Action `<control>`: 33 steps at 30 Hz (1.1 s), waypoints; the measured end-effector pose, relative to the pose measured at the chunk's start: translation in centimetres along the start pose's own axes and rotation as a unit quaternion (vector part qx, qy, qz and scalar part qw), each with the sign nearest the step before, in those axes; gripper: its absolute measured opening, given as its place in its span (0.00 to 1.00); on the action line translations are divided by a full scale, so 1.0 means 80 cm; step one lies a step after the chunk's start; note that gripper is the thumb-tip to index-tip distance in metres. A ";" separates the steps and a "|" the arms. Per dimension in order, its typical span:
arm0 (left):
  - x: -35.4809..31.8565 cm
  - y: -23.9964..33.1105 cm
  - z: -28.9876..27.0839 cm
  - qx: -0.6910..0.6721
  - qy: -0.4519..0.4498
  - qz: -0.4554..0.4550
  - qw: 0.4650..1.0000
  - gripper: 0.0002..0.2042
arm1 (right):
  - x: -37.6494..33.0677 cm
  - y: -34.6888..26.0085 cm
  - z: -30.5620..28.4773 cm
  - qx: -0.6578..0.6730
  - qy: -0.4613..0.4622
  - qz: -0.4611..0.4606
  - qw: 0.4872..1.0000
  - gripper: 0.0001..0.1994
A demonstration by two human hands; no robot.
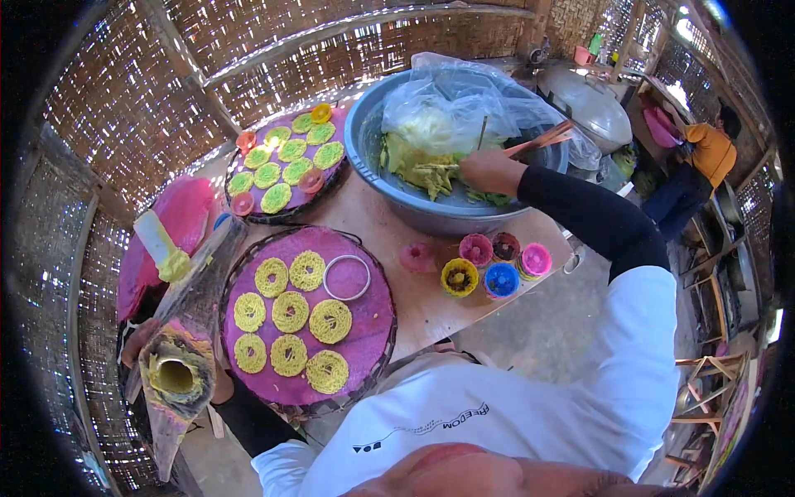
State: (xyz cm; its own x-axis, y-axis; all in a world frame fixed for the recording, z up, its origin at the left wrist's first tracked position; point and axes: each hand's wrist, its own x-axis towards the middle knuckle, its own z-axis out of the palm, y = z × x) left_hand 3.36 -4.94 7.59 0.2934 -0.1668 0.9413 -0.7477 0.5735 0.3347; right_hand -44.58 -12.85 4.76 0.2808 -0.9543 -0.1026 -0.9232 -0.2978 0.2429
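Note:
My left hand (222, 386) is closed around a wooden press (189, 331), mostly hidden behind it. The press has a round, dough-smeared hole facing up. A pale cylinder with yellow dough (173, 265) at its end rests by the upper part of the press. In a big blue-grey basin (354, 137), my right hand (490, 172) is closed on a thin, dough-smeared stick (439, 166), over yellow-green dough (414, 178). A pink-red strip (542, 139) sticks out beyond my wrist. Beside my left arm, a pink round tray (286, 389) bears several yellow lacy rings and a metal ring (347, 296).
Farther back stands another pink tray (248, 149) with green-yellow rounds and small coloured cups. Several coloured fluted moulds (502, 280) stand at the table's (431, 311) right edge. Clear plastic (451, 95) covers part of the basin. A large lidded pot (588, 108) and a person (710, 157) are at the right.

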 end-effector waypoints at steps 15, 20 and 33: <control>-0.015 0.034 0.036 0.045 -0.034 0.039 0.998 0.17 | 0.133 -0.026 0.028 -0.095 0.110 -0.043 0.988 0.06; -0.020 0.037 0.036 0.024 -0.035 0.020 0.999 0.16 | 0.137 -0.038 0.045 -0.111 0.093 -0.079 0.986 0.06; -0.022 0.055 0.090 -0.310 -0.062 -0.119 0.941 0.13 | -0.018 0.022 -0.026 0.116 -0.093 -0.021 0.989 0.13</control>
State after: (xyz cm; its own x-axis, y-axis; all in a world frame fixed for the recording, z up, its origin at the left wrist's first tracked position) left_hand -4.75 -7.90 7.76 0.3082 -0.4199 0.8536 -0.1667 0.8596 0.4830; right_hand -46.05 -12.08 7.33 0.2871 -0.9130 -0.2897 -0.9530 -0.3028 0.0097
